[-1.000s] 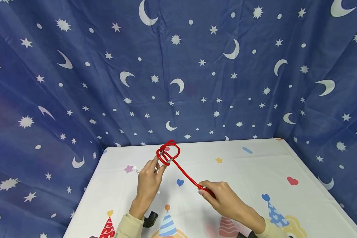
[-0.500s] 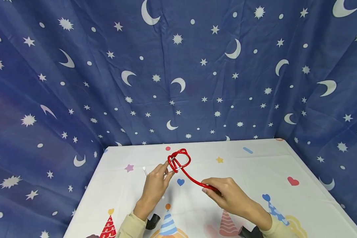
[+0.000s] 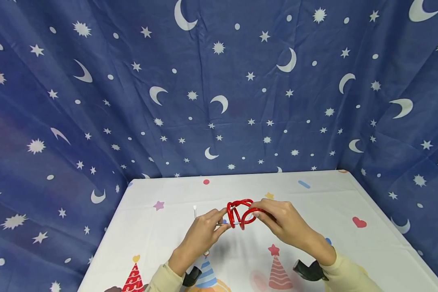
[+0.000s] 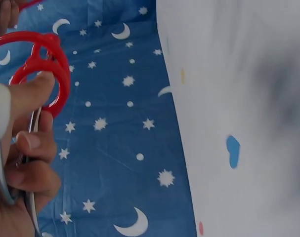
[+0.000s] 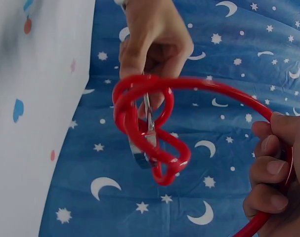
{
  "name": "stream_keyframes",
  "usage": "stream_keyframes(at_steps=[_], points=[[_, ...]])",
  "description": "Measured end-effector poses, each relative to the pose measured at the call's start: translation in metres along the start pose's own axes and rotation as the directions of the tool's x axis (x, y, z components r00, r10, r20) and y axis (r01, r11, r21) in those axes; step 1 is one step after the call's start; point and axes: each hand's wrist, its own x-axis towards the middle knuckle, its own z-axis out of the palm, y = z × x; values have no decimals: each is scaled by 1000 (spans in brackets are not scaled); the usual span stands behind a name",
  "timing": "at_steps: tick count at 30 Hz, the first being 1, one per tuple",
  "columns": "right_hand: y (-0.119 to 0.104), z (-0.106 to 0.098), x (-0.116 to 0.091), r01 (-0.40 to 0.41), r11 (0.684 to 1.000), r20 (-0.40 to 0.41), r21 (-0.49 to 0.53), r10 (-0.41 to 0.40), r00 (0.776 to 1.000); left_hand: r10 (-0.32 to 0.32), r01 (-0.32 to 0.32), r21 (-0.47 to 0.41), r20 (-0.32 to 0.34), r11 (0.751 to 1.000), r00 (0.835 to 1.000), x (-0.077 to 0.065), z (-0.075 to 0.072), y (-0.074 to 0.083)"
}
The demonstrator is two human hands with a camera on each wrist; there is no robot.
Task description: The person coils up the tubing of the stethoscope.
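A glossy red cord (image 5: pixel 204 85) is looped and crossed around a shiny metal piece (image 5: pixel 142 157). My left hand (image 3: pixel 203 231) grips that metal piece, its thumb and fingers closed on it beside the loops. A thin bent rod with a white rounded tip (image 3: pixel 195 207) sticks out behind the left hand. My right hand (image 3: pixel 282 222) pinches the free length of the cord between thumb and forefinger, close to the right of the loops. In the right wrist view the cord arches from the loops to this hand and continues below the fingers (image 5: pixel 273 170).
Both hands are above a table covered by a white cloth (image 3: pixel 160 227) printed with party hats, hearts and stars. A dark blue curtain (image 3: pixel 211 81) with moons and stars hangs behind and beside it. Black camera mounts (image 3: pixel 308 271) sit at the wrists.
The left hand has moved right and nearer with the metal piece. The right hand has risen toward the loops, and the cord, stretched nearly straight between the hands before, now bends into a short arc.
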Motion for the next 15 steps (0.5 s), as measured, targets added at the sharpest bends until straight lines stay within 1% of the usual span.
stream_keyframes(at_steps=[3, 6, 11, 13, 15], points=[[4, -1, 6, 0, 1000, 1, -2, 0, 1000, 62, -61, -23, 35, 998, 997, 1, -2, 7], [8, -1, 10, -18, 1000, 17, 22, 17, 1000, 119, -118, -40, 40, 992, 992, 2, -4, 12], [16, -2, 12, -110, 992, 66, 55, 106, 992, 200, -198, -69, 30, 978, 979, 2, -5, 16], [19, -1, 11, -144, 988, 85, 60, 138, 987, 239, -236, -89, 31, 968, 970, 1, -5, 18], [24, 0, 11, -151, 986, 93, 70, 144, 985, 274, -270, -111, 29, 957, 961, 1, -6, 20]])
